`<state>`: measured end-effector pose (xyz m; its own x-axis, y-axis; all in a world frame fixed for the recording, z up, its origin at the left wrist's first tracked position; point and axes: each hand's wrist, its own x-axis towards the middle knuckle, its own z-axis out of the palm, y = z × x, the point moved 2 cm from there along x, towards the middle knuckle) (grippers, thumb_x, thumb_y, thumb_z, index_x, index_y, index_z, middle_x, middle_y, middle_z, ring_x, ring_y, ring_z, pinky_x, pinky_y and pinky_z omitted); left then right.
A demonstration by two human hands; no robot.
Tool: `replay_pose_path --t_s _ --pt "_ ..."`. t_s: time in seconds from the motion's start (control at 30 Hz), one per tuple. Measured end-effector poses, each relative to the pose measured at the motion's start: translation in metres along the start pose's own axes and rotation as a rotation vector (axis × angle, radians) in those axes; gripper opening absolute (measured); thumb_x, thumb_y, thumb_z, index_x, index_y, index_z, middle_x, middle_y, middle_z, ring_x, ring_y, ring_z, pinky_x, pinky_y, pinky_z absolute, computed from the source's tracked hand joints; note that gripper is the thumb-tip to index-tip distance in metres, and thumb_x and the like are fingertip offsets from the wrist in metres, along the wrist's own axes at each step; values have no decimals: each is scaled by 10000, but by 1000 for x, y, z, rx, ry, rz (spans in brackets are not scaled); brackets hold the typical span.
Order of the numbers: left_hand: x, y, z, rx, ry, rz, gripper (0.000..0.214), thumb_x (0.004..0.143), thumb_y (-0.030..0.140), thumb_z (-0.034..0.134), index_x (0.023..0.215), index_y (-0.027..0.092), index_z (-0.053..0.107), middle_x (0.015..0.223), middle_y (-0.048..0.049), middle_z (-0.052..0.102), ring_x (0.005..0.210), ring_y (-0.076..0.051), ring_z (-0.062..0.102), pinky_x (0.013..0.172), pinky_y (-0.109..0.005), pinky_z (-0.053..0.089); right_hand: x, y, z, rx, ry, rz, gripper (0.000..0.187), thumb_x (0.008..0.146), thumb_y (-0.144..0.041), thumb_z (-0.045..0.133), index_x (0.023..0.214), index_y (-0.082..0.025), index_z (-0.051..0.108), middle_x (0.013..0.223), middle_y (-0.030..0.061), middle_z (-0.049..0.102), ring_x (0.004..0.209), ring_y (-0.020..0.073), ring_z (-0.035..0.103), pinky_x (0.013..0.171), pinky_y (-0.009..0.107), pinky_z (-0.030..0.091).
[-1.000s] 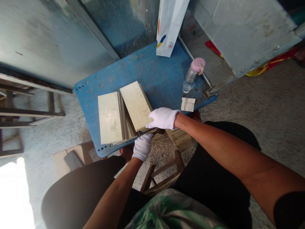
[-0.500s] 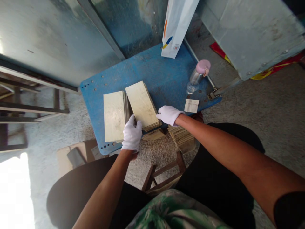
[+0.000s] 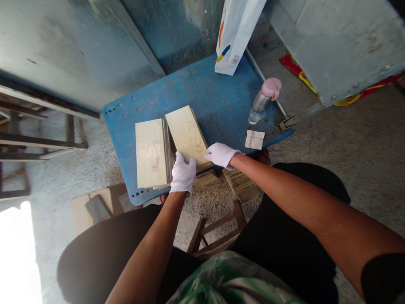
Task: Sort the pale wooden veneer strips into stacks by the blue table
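Note:
Two stacks of thin, cream-coloured rectangular boards lie side by side on a blue table. The left stack (image 3: 150, 154) is nearly square to my view; the right stack (image 3: 185, 131) is tilted. My left hand (image 3: 183, 172), in a white glove, is at the near end of the right stack, thumb and forefinger spread apart and touching its edge. At that stack's near right corner, my white-gloved right hand (image 3: 221, 155) pinches the edge of a board. How many boards it grips cannot be made out.
The blue table (image 3: 152, 97) also bears a white paper bag (image 3: 236, 42), a pink-lidded bottle (image 3: 267, 93) and a folded paper piece (image 3: 254, 139). Below the near edge are more stacked boards (image 3: 242, 185) and a wooden stool (image 3: 218, 232). Flattened cardboard (image 3: 79, 211) lies on the floor.
My left hand has moved right and slightly up, from the gap between the stacks to the near end of the right stack. My right hand has barely shifted.

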<state>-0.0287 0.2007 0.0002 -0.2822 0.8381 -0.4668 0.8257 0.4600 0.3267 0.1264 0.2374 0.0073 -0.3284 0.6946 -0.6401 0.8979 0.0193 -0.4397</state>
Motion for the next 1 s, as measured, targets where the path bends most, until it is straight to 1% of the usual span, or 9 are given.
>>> replay_pose_path --t_s 0.17,0.27,0.37,0.47,0.57,0.67,0.77,0.87,1.0 --pt "-12 9 4 -38 -18 -24 782 829 310 527 1497 43 222 1369 -220 511 1218 -344 533 1021 -460 434 3 6 -3 54 54 23 359 907 -371 495 1002 -109 721 1016 143 717 914 206 655 669 237 395" --pt "-21 8 12 -40 23 27 792 811 308 556 1489 59 234 1443 -222 421 1281 -341 472 1049 -463 408 4 9 -5 68 66 45 369 914 -365 472 969 -111 734 991 138 723 895 197 654 665 238 386" --pt "-31 11 19 54 68 106 779 814 321 559 1470 28 258 1477 -244 353 1348 -348 379 1084 -464 361 6 13 -6 82 91 82 407 925 -384 445 966 -102 735 983 144 724 877 191 651 662 238 380" --pt "-39 17 24 144 75 186 776 818 337 565 1456 -2 284 1466 -263 355 1389 -362 294 1105 -472 321 9 19 -7 103 149 137 447 929 -414 419 965 -100 735 984 148 723 870 193 650 649 244 374" --pt "-42 20 27 183 97 250 771 821 349 564 1449 -12 302 1458 -258 370 1393 -365 278 1125 -463 287 11 25 -9 133 192 175 459 916 -447 431 931 -110 742 959 140 726 868 197 649 640 247 372" --pt "-41 17 27 175 121 268 756 822 364 559 1447 16 318 1458 -237 381 1399 -356 267 1122 -469 292 10 27 -11 189 200 214 462 879 -490 491 873 -102 741 891 137 727 829 201 648 623 249 372" --pt "-39 12 27 145 126 265 748 814 378 564 1447 58 328 1467 -213 376 1402 -350 261 1105 -478 318 8 24 -11 300 207 245 500 830 -564 545 784 -99 723 767 130 712 718 194 636 588 251 378" --pt "-39 12 27 126 122 250 758 804 391 577 1450 80 334 1457 -203 393 1391 -340 294 1095 -461 340 10 19 -9 468 224 213 543 830 -624 518 742 -117 691 671 99 676 603 165 595 548 250 385" --pt "-42 15 24 91 100 206 808 788 406 611 1462 69 318 1470 -230 367 1382 -339 321 1090 -442 354 12 12 -7 650 193 100 539 833 -660 493 753 -146 635 632 35 623 530 118 514 494 235 358"
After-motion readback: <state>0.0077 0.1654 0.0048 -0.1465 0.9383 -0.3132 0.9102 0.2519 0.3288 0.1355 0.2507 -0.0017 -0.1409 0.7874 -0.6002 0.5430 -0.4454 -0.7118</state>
